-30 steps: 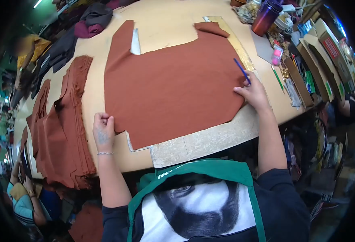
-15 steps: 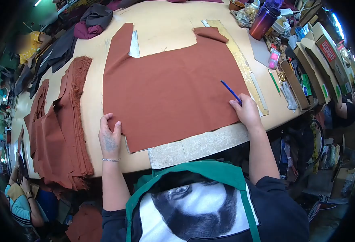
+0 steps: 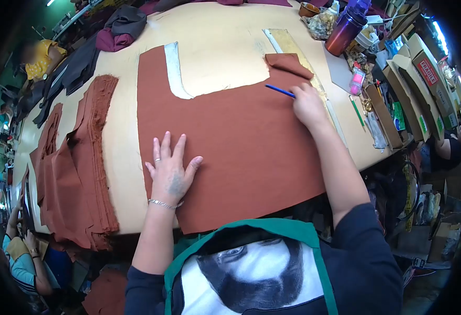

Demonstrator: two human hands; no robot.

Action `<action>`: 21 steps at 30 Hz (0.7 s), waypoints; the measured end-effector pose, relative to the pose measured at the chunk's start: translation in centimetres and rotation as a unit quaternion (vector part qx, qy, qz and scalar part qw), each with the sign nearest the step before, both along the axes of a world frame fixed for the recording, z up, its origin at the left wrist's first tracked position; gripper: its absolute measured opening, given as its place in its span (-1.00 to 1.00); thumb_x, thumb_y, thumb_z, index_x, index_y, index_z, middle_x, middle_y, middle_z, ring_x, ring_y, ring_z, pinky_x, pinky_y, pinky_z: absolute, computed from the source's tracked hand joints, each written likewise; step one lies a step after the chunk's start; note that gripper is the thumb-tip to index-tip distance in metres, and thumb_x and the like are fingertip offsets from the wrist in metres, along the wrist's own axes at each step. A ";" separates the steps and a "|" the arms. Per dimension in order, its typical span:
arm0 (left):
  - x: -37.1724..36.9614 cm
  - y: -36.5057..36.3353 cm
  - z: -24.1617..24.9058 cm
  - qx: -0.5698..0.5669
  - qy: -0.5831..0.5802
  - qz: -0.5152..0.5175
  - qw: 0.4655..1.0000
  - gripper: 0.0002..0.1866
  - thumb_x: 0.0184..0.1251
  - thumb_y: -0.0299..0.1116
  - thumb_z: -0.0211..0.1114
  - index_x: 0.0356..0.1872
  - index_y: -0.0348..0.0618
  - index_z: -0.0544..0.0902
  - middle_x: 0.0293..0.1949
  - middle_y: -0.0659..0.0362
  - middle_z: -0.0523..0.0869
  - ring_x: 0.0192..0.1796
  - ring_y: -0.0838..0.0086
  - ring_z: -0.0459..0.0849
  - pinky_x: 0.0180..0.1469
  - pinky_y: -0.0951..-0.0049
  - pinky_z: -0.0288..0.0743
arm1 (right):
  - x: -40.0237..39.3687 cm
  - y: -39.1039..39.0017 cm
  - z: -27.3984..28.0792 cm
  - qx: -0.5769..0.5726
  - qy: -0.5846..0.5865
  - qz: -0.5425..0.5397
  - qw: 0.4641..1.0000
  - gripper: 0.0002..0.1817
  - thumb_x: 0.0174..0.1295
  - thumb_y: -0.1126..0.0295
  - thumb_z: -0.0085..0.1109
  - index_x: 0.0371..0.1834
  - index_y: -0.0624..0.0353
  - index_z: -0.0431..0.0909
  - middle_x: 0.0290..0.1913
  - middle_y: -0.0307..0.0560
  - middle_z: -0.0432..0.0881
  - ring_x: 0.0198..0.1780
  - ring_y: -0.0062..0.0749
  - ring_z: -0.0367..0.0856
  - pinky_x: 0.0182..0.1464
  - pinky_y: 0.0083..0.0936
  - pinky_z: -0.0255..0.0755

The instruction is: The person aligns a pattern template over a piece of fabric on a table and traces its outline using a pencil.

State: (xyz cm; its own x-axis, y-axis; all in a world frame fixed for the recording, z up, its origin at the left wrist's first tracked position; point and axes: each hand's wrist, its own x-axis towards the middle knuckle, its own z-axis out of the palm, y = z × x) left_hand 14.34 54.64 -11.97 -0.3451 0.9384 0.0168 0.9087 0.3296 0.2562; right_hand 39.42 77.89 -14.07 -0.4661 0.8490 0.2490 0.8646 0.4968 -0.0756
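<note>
A rust-brown cut piece of fabric (image 3: 241, 152) lies spread on the table, with a wide notch in its far edge and its far right corner folded over. My left hand (image 3: 170, 170) rests on its left part, fingers spread. My right hand (image 3: 309, 106) is closed around a blue pen (image 3: 280, 91) near the right side of the cloth, the pen pointing left. Beneath the fabric, a pale pattern piece (image 3: 174, 68) shows along the notch's left side. A gold-coloured board (image 3: 288, 41) sticks out beyond the folded corner.
A stack of rust-brown fabric pieces (image 3: 89, 168) lies left on the cream table (image 3: 220, 31). Along the right are a purple-red bottle (image 3: 346, 32), a pink bottle (image 3: 357, 81), a green pencil (image 3: 356, 110) and cardboard boxes (image 3: 424, 73). Other people sit at the left.
The fabric has slid towards me, its near edge now over the table edge and more pattern showing at the notch. My left hand moved onto the cloth and spread; my right moved farther away with the pen.
</note>
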 end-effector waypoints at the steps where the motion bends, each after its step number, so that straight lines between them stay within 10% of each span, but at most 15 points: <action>1: 0.4 0.8 -0.2 -0.054 0.003 0.024 0.998 -0.34 0.14 0.02 0.14 0.24 0.02 0.23 0.33 0.01 0.04 0.37 0.02 -0.11 0.18 -0.29 -0.07 | -1.2 1.7 -1.2 0.000 0.006 -0.022 1.000 -0.69 0.15 0.42 -0.20 -0.07 0.13 0.45 -0.05 0.02 0.44 0.03 -0.08 0.38 0.04 -0.26 0.31; 15: -0.2 1.7 -0.6 -0.093 0.032 0.009 0.995 -0.26 0.09 0.20 0.06 0.29 0.12 0.16 0.35 0.04 -0.08 0.38 -0.02 -0.25 0.12 -0.44 -0.15 | -10.1 19.2 0.5 -0.200 -0.027 -0.146 0.968 -0.54 0.26 0.33 -0.34 0.23 -0.35 0.22 0.32 -0.22 0.11 0.34 -0.18 0.07 0.25 0.11 -0.01; 21: -0.1 1.8 -0.5 -0.090 0.032 0.006 0.995 -0.26 0.09 0.18 0.07 0.28 0.11 0.17 0.35 0.03 -0.07 0.38 -0.02 -0.24 0.13 -0.42 -0.15 | -9.6 20.7 -0.2 -0.169 0.008 -0.127 0.977 -0.60 0.22 0.35 -0.26 0.12 -0.17 0.38 0.10 -0.09 0.42 0.14 -0.10 0.37 0.09 -0.25 0.30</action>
